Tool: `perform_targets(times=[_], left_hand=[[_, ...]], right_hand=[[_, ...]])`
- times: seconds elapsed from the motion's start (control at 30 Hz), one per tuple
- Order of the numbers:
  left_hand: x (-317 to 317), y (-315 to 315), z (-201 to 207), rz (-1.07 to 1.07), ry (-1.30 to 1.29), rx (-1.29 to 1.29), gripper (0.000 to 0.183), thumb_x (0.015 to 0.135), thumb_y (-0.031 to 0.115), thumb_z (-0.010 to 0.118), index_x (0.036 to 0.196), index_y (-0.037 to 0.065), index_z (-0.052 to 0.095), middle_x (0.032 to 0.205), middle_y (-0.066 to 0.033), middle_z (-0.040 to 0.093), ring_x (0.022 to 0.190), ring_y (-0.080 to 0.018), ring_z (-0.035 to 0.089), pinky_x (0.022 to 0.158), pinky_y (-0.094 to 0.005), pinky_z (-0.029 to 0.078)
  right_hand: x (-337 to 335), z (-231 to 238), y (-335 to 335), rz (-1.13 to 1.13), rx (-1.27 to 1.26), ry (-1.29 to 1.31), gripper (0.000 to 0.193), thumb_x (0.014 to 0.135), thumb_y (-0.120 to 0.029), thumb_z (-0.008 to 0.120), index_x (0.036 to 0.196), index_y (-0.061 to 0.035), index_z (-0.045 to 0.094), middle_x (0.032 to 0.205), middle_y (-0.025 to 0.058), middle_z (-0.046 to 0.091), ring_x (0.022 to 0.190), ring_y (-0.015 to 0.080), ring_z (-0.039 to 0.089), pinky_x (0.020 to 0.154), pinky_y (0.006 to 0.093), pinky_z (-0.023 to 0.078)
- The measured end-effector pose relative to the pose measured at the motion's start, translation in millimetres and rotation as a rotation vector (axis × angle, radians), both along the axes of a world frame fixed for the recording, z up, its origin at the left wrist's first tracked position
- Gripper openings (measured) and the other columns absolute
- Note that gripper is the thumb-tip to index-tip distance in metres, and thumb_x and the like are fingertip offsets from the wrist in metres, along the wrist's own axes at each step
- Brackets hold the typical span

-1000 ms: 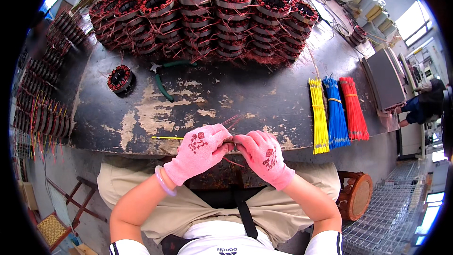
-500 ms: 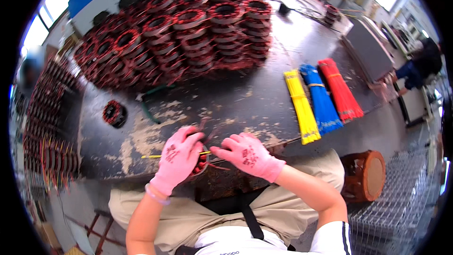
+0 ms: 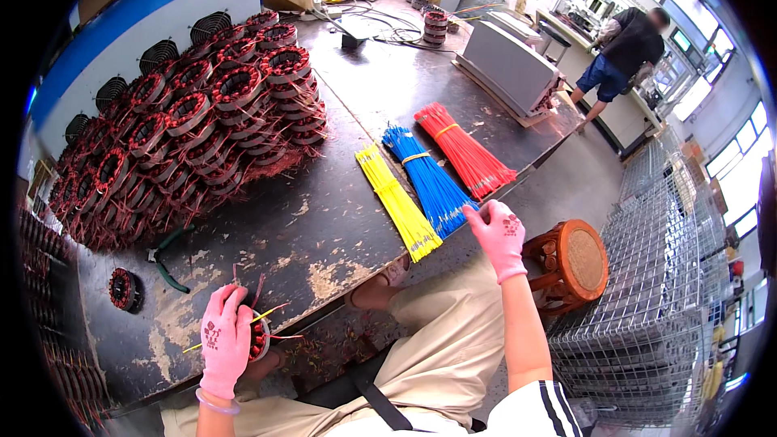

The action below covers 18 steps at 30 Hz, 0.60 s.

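My left hand (image 3: 225, 340), in a pink glove, grips a small motor stator (image 3: 260, 341) at the near table edge. Red windings show on its ring, and a thin yellow wire (image 3: 273, 311) runs across it under my fingers. Out to the right, my right hand (image 3: 499, 236), gloved alike, has thumb and fingers pinched at the lower end of a banded bundle of blue wires (image 3: 429, 182). Beside it lie a yellow wire bundle (image 3: 396, 202) on the left and a red wire bundle (image 3: 465, 150) on the right.
Stacked stators (image 3: 190, 125) fill the table's left back. Green-handled pliers (image 3: 168, 267) and a lone stator (image 3: 123, 289) lie nearer. A grey box (image 3: 510, 65) stands at the far right. Right of my legs are a wooden stool (image 3: 583, 259) and wire cages (image 3: 639, 348). A person (image 3: 631, 48) stands beyond.
My view has swung to the right. My right hand has left the stator and reached out to the blue wires; my left hand still holds the stator.
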<state>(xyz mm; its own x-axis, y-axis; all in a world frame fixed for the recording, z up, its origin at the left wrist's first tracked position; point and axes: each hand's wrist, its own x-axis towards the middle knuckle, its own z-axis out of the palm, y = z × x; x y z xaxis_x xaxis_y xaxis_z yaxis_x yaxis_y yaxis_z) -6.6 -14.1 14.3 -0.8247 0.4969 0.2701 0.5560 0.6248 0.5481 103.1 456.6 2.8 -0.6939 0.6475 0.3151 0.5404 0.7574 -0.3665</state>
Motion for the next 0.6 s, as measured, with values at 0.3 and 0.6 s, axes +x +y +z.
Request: perform_targets(times=[0.3, 0.6], left_hand=[[0.9, -0.2, -0.7, 0.009, 0.011, 0.009, 0.026, 0.096, 0.008, 0.058, 0.119, -0.004, 0.064, 0.121, -0.0196, 0.061, 0.109, -0.0387, 0.061, 0.095, -0.0437, 0.049], [1.0, 0.7, 0.0, -0.011, 0.007, -0.012, 0.027, 0.098, 0.009, 0.055, 0.120, -0.003, 0.064, 0.123, -0.0196, 0.061, 0.111, -0.0381, 0.060, 0.097, -0.0419, 0.048]], right_hand=[[-6.6, -1.6, -4.0, -0.015, 0.025, -0.046, 0.039, 0.089, -0.049, 0.072, 0.087, -0.0100, 0.067, 0.088, 0.0106, 0.070, 0.086, 0.0328, 0.069, 0.074, 0.0437, 0.053], [-28.0, 2.2, -21.1, 0.081, 0.014, -0.218, 0.033, 0.089, -0.042, 0.073, 0.094, -0.0101, 0.068, 0.097, 0.0108, 0.071, 0.093, 0.0306, 0.071, 0.080, 0.0439, 0.054]])
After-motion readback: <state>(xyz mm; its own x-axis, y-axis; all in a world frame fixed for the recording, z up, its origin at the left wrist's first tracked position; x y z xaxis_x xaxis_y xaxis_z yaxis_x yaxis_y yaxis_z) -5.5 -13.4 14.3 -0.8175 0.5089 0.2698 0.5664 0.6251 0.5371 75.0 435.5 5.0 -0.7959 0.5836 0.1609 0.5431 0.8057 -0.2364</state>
